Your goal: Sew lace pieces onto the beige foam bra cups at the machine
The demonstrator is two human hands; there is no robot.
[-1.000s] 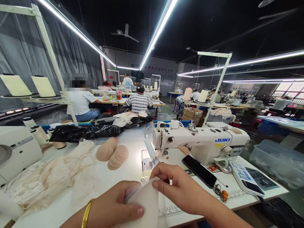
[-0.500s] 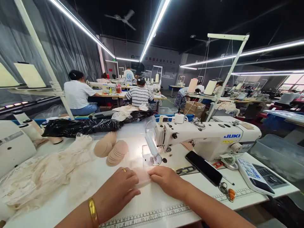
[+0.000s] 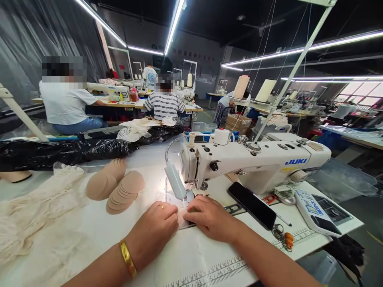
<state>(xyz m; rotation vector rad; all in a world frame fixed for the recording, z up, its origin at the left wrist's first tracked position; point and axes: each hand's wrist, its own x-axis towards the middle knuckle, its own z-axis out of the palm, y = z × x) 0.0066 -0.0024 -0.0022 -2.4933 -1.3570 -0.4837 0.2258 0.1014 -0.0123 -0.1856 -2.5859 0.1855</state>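
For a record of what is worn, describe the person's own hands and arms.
The left hand wears a thin, gold-coloured ring and a broad, shiny, gold-coloured bangle. The right hand shows no jewellery. No gloves or sleeves are visible.

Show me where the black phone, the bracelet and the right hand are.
Black phone point(image 3: 252, 205): head view, on its screen.
Bracelet point(image 3: 127, 259): head view, on its gold band.
Right hand point(image 3: 211, 219): head view, on its back.

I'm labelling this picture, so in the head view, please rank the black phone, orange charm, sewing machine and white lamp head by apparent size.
Largest to smallest, as they look:
1. Sewing machine
2. Black phone
3. White lamp head
4. Orange charm
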